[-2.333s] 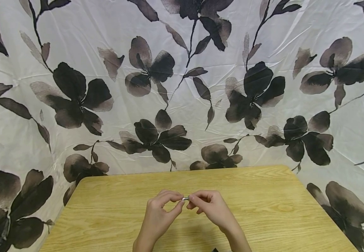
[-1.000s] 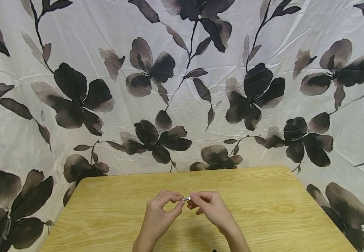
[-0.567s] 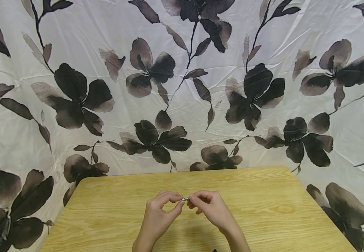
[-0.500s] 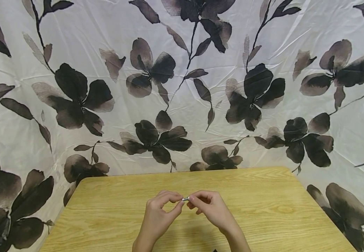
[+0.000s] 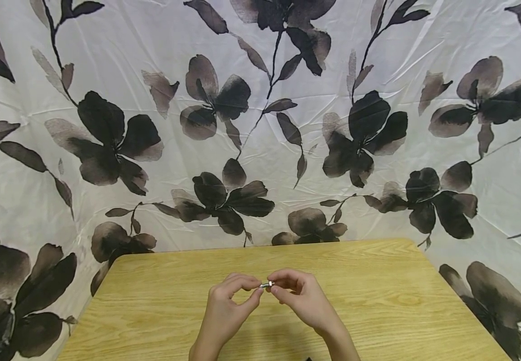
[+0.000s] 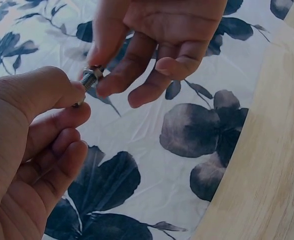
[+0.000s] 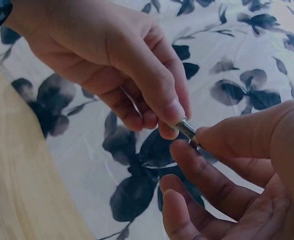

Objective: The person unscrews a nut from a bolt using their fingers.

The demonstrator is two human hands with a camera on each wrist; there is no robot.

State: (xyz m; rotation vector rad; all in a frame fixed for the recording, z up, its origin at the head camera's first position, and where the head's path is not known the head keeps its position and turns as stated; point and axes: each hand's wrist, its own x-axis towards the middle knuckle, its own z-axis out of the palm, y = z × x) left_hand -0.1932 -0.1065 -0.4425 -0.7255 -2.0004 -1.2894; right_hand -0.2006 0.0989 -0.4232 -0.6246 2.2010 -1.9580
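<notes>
A small silver bolt (image 5: 264, 286) with a hex nut (image 5: 270, 284) on its threads is held level above the table between both hands. My left hand (image 5: 226, 306) pinches one end of the bolt between thumb and index finger, hiding that end. In the left wrist view, bare threads of the bolt (image 6: 88, 80) show between the left fingertips and the nut (image 6: 95, 71). My right hand (image 5: 303, 303) has its thumb and index finger at either side of the nut, slightly spread in the head view. Its other fingers are loosely bent below.
A wood-grain table (image 5: 174, 281) lies beneath the hands. Behind it hangs a pale cloth (image 5: 296, 210) printed with dark flowers. The tip of a small dark object (image 5: 309, 359) shows at the bottom edge of the head view.
The right index finger and thumb have moved apart around the nut, leaving more of it visible. Left hand and bolt stay nearly where they were.
</notes>
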